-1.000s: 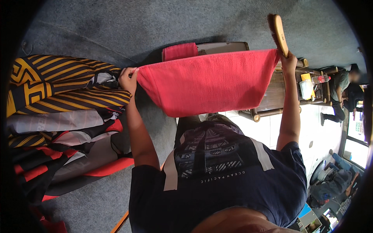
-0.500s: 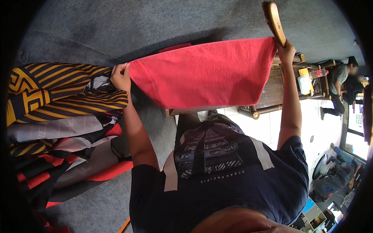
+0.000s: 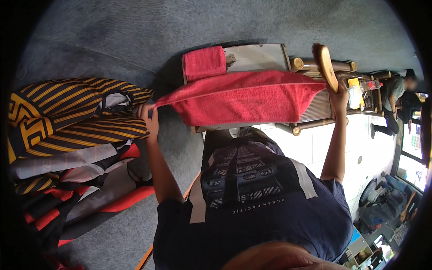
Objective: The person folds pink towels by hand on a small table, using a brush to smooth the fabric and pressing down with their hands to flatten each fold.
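A red towel (image 3: 252,105) is stretched in the air between my two hands, its upper part sagging over along a long crease. My left hand (image 3: 149,120) pinches its left corner, close beside a black-and-yellow striped garment (image 3: 72,103). My right hand (image 3: 340,98) is closed around the handle of a wooden brush (image 3: 330,67) with dark bristles, and the towel's right corner is held in the same grip. Beyond the stretched towel, a folded red towel (image 3: 204,63) lies on a pale-topped table (image 3: 258,57).
Several garments in grey, black and red (image 3: 103,193) hang at the left. A bamboo bench (image 3: 315,108) stands at the right, with a bottle (image 3: 373,85) and a yellow packet (image 3: 355,90) on a surface beyond it. Other people (image 3: 396,99) are at the far right.
Both hands have come down, my left also slightly rightward. The towel, spread nearly flat before, now droops and folds over. The folded towel and tabletop behind it have come into fuller view.
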Available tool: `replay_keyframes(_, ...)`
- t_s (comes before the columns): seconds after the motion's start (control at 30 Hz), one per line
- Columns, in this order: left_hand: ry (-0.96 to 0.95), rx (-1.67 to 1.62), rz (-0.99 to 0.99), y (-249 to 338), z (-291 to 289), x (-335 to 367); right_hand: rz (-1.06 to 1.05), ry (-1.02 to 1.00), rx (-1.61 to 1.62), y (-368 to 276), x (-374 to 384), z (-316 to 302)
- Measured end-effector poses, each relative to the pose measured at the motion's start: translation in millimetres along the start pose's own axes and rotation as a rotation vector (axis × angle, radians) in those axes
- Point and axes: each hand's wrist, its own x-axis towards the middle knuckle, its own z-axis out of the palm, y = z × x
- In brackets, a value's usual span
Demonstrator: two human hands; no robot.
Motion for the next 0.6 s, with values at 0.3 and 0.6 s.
replay_keyframes(0.3,0.095,-0.133,-0.215,4,4,-71,0.089,-0.089,-0.104,-25,-85,-33)
replay_keyframes(0.6,0.0,-0.041,-0.202,-7,26,-108,0.274,-0.191,0.063,-18,-127,-4)
